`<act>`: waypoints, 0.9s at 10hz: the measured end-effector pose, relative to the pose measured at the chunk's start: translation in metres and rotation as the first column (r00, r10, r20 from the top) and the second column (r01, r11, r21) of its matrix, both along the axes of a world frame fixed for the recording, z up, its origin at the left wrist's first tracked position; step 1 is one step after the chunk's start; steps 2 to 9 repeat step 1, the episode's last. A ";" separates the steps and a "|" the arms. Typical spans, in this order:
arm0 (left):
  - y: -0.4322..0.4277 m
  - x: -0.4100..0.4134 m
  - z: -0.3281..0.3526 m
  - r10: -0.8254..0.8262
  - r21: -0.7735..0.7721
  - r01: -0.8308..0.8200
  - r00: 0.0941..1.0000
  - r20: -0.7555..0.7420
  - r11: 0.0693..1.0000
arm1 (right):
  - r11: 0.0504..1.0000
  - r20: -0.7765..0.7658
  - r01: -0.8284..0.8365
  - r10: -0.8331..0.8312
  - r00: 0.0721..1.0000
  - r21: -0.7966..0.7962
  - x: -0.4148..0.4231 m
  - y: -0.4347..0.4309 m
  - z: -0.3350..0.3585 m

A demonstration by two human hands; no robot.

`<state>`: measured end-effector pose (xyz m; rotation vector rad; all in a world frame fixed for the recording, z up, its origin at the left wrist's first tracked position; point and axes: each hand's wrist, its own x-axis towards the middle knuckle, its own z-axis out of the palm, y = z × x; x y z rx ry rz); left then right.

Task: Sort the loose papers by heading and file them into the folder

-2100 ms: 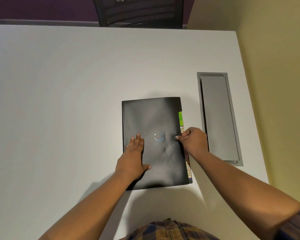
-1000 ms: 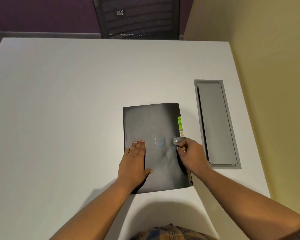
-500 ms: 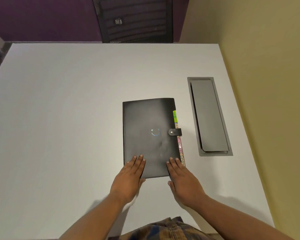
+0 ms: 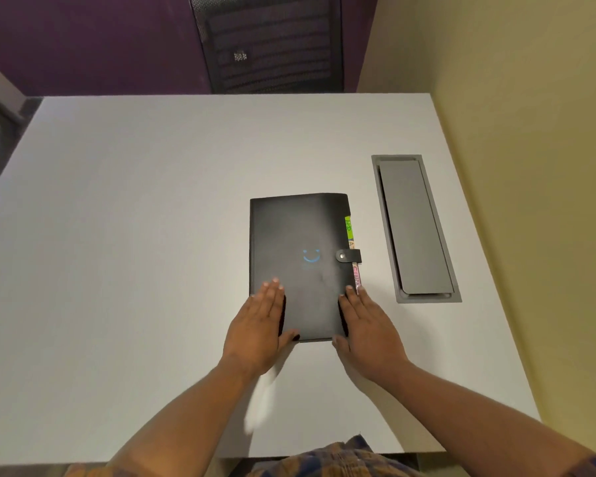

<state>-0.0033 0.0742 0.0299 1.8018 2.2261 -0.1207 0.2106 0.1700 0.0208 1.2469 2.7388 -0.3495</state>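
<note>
A black folder (image 4: 300,242) with a blue smile mark lies closed on the white table (image 4: 135,235), right of centre. Its snap strap (image 4: 349,256) is fastened over the right edge, where coloured index tabs (image 4: 349,224) stick out. My left hand (image 4: 259,325) lies flat with straight fingers on the folder's near left corner. My right hand (image 4: 365,325) lies flat on the near right corner, fingers straight and reaching the tabs' edge. No loose papers show on the table.
A grey cable hatch (image 4: 414,228) is set into the table to the right of the folder. A yellow wall (image 4: 530,166) runs along the table's right side. A black mesh chair (image 4: 272,43) stands behind the far edge.
My right hand fastened the snap strap and let it go. Both hands then slid to the folder's near corners and lie flat there; in the last half second they crept slightly further onto it.
</note>
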 end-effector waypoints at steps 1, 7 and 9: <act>0.013 -0.009 0.015 0.125 0.172 -0.109 0.989 -0.083 0.979 | 0.989 -0.057 0.103 -0.097 0.994 0.110 -0.011 0.019 0.023; 0.013 -0.009 0.015 0.125 0.172 -0.109 0.989 -0.083 0.979 | 0.989 -0.057 0.103 -0.097 0.994 0.110 -0.011 0.019 0.023; 0.013 -0.009 0.015 0.125 0.172 -0.109 0.989 -0.083 0.979 | 0.989 -0.057 0.103 -0.097 0.994 0.110 -0.011 0.019 0.023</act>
